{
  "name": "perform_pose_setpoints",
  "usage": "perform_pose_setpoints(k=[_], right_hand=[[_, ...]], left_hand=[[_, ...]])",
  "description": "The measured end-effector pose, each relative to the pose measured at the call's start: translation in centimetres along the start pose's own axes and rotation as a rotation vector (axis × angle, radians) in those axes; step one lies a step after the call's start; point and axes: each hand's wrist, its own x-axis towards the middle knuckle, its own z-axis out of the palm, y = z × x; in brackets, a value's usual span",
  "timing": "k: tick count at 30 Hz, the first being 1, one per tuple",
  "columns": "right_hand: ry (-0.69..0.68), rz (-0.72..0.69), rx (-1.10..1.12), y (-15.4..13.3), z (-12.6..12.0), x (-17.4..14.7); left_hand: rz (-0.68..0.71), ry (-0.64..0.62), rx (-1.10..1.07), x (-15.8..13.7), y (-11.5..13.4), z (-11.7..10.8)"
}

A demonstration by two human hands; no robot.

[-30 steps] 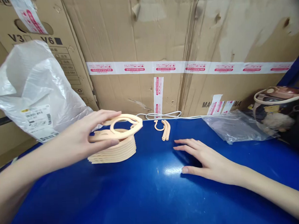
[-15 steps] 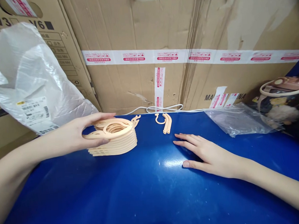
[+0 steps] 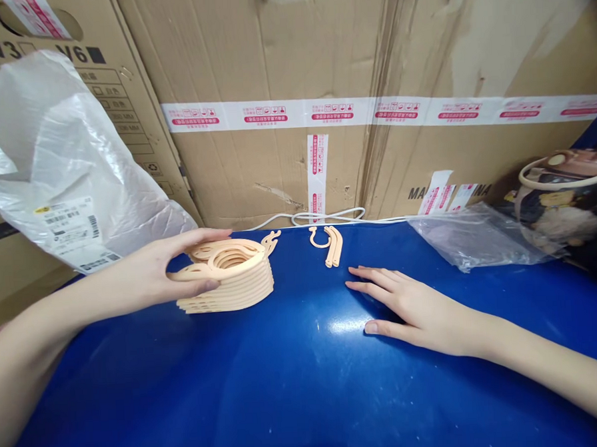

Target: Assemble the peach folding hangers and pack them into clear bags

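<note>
A stack of cream plastic folding hangers [image 3: 232,290] lies on the blue table, left of the middle. My left hand [image 3: 165,264] grips the stack's left end, thumb on the near side and fingers along the far side; the palm side of the grip is hidden. Small hooks [image 3: 271,241] stick out at the stack's right end. One folded hanger [image 3: 334,246] lies apart to the right, its hook turned left. My right hand [image 3: 413,304] rests on the table just right of and nearer than that hanger, fingers spread, holding nothing.
Large cardboard boxes [image 3: 255,166] stand along the table's back edge, with a white cable [image 3: 328,216] at their foot. A white plastic mailing bag [image 3: 76,175] leans at the left. Clear plastic wrap [image 3: 469,241] and a dark bag [image 3: 542,204] sit at the right.
</note>
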Motion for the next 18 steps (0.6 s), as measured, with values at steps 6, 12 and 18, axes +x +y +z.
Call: perform_pose_setpoints(k=[6,12,18], right_hand=[[-0.004,-0.004,-0.016,0.02,0.0,-0.02],[-0.034,0.013,-0.042,-0.2,-0.18,0.0],[-0.03,0.01,-0.038,-0.27,-0.23,0.01]], left_hand=[[0.0,-0.003,-0.006,0.03,-0.34,0.09],[0.012,0.051,-0.013,-0.02,-0.23,0.25],[0.015,0.02,-0.002,-0.15,0.41,0.11]])
